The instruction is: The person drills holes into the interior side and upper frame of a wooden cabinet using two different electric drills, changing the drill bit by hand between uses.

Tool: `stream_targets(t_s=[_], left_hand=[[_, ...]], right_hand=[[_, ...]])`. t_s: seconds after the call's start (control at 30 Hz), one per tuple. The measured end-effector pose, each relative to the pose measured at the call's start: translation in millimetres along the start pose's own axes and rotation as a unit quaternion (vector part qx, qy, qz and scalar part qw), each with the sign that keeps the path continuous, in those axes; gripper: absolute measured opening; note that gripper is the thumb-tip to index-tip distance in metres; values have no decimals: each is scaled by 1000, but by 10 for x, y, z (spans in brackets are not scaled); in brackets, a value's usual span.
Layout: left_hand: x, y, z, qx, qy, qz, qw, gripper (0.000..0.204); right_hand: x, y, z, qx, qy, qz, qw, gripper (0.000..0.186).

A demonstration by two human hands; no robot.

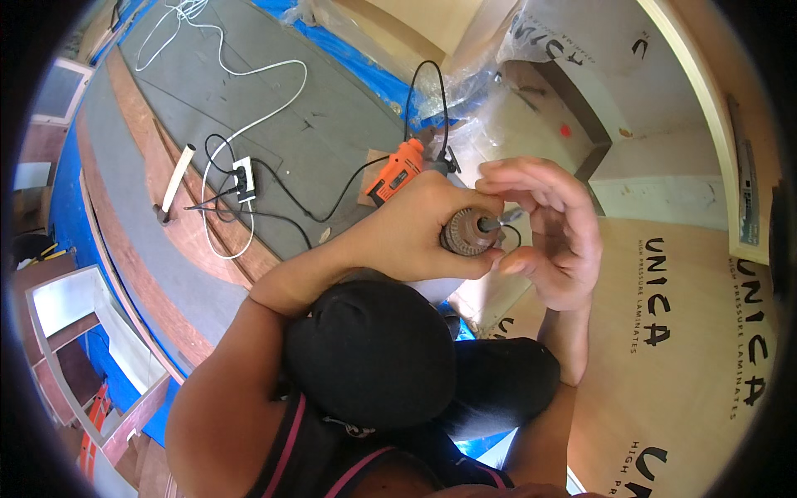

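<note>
One left hand (pixel 427 222) wrapped round a drill chuck (pixel 466 233); its bit (pixel 500 220) points toward the right hand (pixel 563 226) (fingers curved, spread apart; contact unclear). Beyond: orange corded tool (pixel 400 170), then white power strip (pixel 246 181), pale-handled hammer (pixel 178 178), loose white cable (pixel 305 76) farthest.

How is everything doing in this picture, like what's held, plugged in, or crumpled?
Drill chuck: held in the left hand, bit fitted
Bit: sticking out toward the right hand
Right hand: partly open, fingers curled
Orange power tool: lying down, nobody holding it; can't tell if it's on
White power strip: black plugs pushed in
White cable: loosely looped
Clear plastic sheet: crumpled
</note>
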State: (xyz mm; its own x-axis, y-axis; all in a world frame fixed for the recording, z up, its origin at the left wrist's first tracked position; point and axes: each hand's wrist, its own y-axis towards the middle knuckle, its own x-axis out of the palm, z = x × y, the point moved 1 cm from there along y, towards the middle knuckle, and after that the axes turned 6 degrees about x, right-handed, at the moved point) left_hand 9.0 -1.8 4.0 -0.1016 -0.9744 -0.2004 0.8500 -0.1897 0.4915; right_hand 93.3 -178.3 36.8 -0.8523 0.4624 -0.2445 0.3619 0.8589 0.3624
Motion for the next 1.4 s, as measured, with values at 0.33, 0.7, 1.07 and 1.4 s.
stream_targets(t_s=[0.33,0.7,1.07,1.4], left_hand=[[54,0,-64,-20,-14,19,1000,28],[-271,75,129,-120,-307,185,926,24],[-284,43,207,-137,-302,200,922,23],[-285,-28,96,-123,-270,193,935,25]], right_hand=[[-56,88,-62,-17,-119,58,991,31],[373,-260,766,94,-169,-96,976,84],[700,-605,1460,155,-76,2,985,92],[725,-463,1255,126,-110,27,986,101]])
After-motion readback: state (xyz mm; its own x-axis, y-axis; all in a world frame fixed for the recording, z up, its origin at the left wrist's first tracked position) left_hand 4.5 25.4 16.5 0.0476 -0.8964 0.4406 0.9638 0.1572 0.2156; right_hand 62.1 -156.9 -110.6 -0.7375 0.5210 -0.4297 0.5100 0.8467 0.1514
